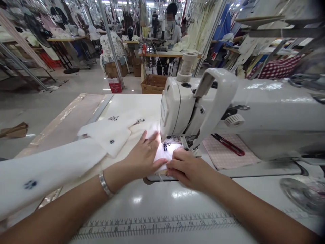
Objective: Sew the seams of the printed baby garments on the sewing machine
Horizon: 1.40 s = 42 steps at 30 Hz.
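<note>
White fabric (161,155) lies under two hands (142,156) (189,167) at one sewing machine (175,105).

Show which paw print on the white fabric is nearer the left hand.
The smaller-looking paw print, higher up; the larger-looking paw print lies farther from the left hand, near the picture's left edge.

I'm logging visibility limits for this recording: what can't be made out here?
Head view, needle tip: hidden behind the right hand.
Head view, part of the white fabric beneath the left hand: covered by it.
Head view, left end of the white strip: cut off by picture edge.
Head view, details of the round disc: too blurred.
</note>
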Each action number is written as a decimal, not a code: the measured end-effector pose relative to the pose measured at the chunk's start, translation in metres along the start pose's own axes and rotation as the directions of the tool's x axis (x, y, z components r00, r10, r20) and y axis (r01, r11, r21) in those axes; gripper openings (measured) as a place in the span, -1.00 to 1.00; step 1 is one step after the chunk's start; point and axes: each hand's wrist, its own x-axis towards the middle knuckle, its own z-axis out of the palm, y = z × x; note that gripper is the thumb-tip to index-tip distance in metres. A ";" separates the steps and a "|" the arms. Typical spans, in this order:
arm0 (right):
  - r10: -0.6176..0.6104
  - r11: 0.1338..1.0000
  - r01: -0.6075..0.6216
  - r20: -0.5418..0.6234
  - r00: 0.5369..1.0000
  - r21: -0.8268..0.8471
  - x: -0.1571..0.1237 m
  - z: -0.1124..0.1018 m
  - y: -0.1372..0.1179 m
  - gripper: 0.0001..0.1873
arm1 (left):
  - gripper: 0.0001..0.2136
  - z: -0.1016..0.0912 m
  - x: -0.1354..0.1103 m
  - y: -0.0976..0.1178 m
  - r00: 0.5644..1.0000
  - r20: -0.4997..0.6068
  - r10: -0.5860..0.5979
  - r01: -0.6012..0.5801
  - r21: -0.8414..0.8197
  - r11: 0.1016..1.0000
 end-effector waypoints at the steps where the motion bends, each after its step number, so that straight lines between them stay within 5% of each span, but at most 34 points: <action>1: 0.018 1.000 -0.018 -0.005 1.000 -0.009 0.000 0.000 0.000 -0.64 | -0.52 -0.001 0.005 -0.005 1.000 0.006 0.023 -0.023 0.006 1.000; 7: 0.046 0.999 -0.046 -0.001 0.999 -0.017 0.002 0.000 0.003 -0.67 | -0.53 -0.011 0.020 -0.013 0.991 0.060 0.122 -0.122 0.008 0.992; 11: 0.031 1.000 -0.031 0.006 1.000 0.004 0.001 0.002 0.004 -0.70 | -0.70 -0.006 0.003 0.006 0.994 -0.106 -0.009 0.004 -0.043 0.999; 14: 0.035 0.999 -0.036 0.040 0.999 0.017 0.001 0.003 0.005 -0.69 | -0.81 0.000 -0.010 0.013 0.983 -0.179 0.035 -0.060 -0.135 0.989; 21: 0.055 0.998 -0.055 -0.010 0.998 0.041 0.006 0.003 0.009 -0.72 | -0.79 -0.010 -0.001 -0.013 0.995 -0.023 0.094 -0.097 -0.218 0.971; 25: 0.035 0.999 -0.034 -0.019 0.999 0.032 0.006 0.003 0.007 -0.73 | -0.79 -0.011 -0.006 -0.010 0.996 0.026 0.089 -0.082 -0.194 0.978; 30: 0.004 0.999 -0.003 -0.015 1.000 0.044 0.003 0.003 0.006 -0.74 | -0.80 -0.008 -0.011 0.000 0.997 0.040 0.063 -0.055 -0.170 0.984; 37: 0.019 0.999 -0.020 0.002 1.000 0.048 0.001 0.004 0.005 -0.74 | -0.78 -0.004 -0.015 0.002 0.987 -0.009 0.160 -0.160 -0.066 0.985; 42: 0.061 0.993 -0.068 0.074 0.995 0.096 0.001 0.004 0.003 -0.77 | -0.78 -0.007 -0.015 -0.001 0.980 -0.018 0.197 -0.198 -0.134 0.971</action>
